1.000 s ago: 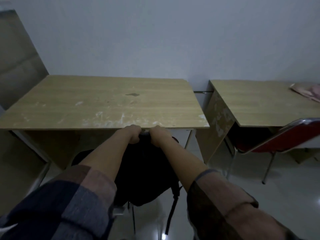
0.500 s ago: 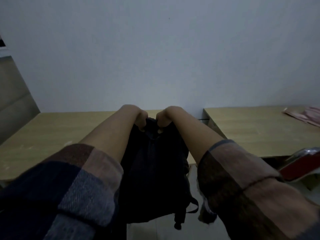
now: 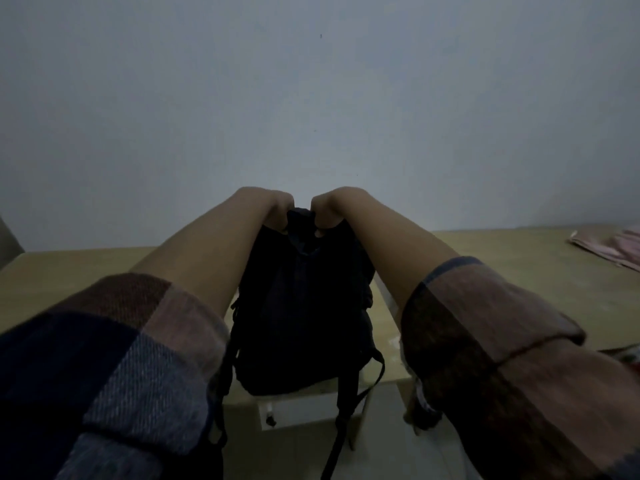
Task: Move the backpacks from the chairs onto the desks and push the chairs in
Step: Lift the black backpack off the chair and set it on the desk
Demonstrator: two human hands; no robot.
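Both grips clenched, left hand (image 3: 280, 206) and right hand (image 3: 323, 212) holding black backpack (image 3: 301, 306) top, straps dangling

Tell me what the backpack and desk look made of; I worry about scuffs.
Backpack: soft dark woven fabric, likely nylon or polyester, matte; it creases and sags under both hands' grip, with webbing straps dangling. Desk: pale wood-grain board, probably laminate over particleboard, dull finish; the light edge strip suggests that, though dim light leaves it uncertain.
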